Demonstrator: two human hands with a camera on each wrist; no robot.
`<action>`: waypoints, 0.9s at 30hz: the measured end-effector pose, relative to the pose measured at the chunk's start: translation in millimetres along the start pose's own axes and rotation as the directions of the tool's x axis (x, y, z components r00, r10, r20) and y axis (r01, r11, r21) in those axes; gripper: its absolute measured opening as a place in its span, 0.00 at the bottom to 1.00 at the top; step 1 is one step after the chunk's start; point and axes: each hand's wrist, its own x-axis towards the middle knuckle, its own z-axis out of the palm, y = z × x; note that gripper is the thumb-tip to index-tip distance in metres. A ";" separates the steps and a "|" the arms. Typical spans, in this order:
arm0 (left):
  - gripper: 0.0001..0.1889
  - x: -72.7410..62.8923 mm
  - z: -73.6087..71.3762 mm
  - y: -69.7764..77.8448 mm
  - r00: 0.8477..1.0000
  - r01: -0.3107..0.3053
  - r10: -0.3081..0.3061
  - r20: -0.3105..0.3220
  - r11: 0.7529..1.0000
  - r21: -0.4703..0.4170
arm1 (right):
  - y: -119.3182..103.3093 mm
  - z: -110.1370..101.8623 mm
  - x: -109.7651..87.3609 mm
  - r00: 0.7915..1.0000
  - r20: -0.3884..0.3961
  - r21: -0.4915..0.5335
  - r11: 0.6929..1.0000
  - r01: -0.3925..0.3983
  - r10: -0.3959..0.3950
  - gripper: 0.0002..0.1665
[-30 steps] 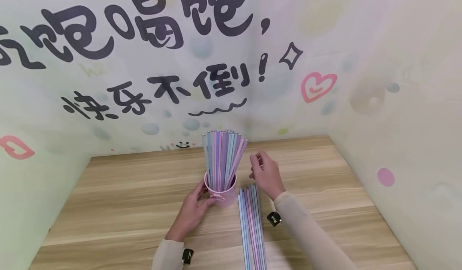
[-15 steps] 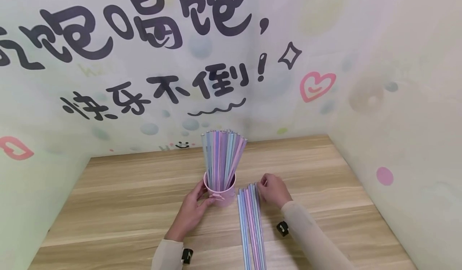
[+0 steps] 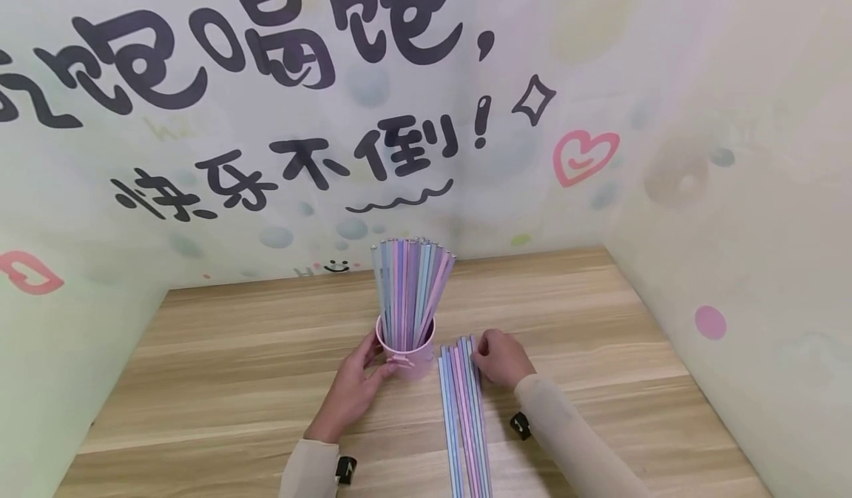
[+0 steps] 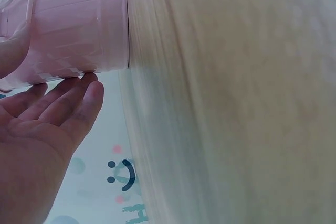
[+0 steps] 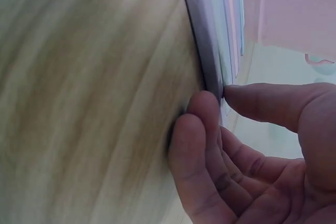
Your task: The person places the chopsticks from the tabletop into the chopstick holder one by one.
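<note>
A small pink pail (image 3: 410,365) stands upright near the back of the table, packed with pastel pencils (image 3: 407,291). My left hand (image 3: 352,391) grips the pail from its left side, thumb in front by the small handle. In the left wrist view the fingertips (image 4: 93,92) lie against the pail wall (image 4: 79,24). Right of the pail, several pencils (image 3: 459,409) in blue, pink and purple lie side by side on the table. My right hand (image 3: 507,361) pinches the far end of the rightmost, purple pencil (image 5: 199,24) between thumb and fingers.
The wood-grain table (image 3: 233,379) meets a printed wall (image 3: 299,224) at the back, close behind the pail. Another wall (image 3: 752,224) rises along the right edge. The near ends of the lying pencils run out of the head view.
My right hand has come down and to the right, from above the row beside the pail to the far end of the purple pencil. My left hand and the pail stay put.
</note>
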 end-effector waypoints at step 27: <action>0.38 -0.4 -0.1 0.0 0.999 -0.033 0.033 -0.007 0.999 0.010 | -10.3 -20.8 -5.6 0.990 -0.139 0.155 0.987 0.040 -0.019 0.06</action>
